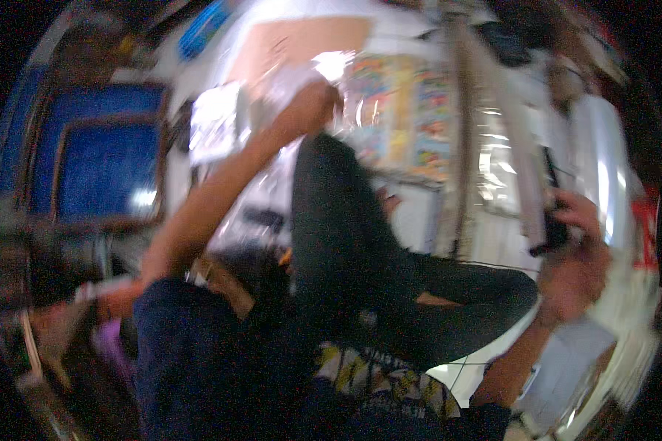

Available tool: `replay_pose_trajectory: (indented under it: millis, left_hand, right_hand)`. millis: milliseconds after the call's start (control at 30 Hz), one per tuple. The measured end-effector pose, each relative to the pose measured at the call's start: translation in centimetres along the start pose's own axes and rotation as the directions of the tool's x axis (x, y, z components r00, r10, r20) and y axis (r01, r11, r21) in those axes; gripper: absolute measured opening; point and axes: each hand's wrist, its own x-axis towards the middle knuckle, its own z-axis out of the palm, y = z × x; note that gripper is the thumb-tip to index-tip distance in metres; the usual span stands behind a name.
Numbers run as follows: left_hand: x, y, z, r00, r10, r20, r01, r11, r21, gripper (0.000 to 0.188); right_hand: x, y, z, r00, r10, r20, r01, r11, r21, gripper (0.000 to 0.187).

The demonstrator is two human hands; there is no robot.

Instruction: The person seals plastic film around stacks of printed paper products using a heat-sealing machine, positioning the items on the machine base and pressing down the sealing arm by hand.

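Note:
My left hand [316,106] is closed above my raised knee, beside shiny clear plastic film [287,77]. Blur hides whether the film or anything else is in its fingers. Close to its right lies a colourful printed sheet [401,110] with glare on it, as if under clear plastic. Far to the right, my right hand [575,253] has its fingers bent round a black object [554,234] whose kind is too smeared to tell. That object is next to the near end of a long pale strip [511,140].
Brown cardboard [301,40] lies at the far side. A blue panel with a brown frame [110,154] stands at left. A shiny clear roll [603,162] lies at right, near a grey-white box [570,360]. My bent legs [346,213] take up the middle.

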Motion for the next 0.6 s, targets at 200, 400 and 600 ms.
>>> replay_pose_trajectory:
  millis: [200,400,600]
  left_hand:
    - [-17.6,-9.4,-9.8,0.368,-0.69,0.624,0.382,0.723,0.575,0.042]
    - [-22.2,-14.7,-9.6,0.155,-0.595,0.789,-0.05,0.793,0.608,0.038]
    - [-8.5,-9.1,-9.4,0.024,-0.408,0.913,-0.37,0.844,0.388,0.035]
  right_hand:
    - [-5.3,5.4,-4.1,0.975,0.11,-0.195,-0.065,0.972,0.225,0.045]
    - [-12.7,6.9,-4.6,0.919,0.274,-0.285,-0.34,0.915,-0.217,0.024]
    - [-18.1,12.8,-9.0,0.399,0.418,-0.816,-0.692,0.721,0.031,0.014]
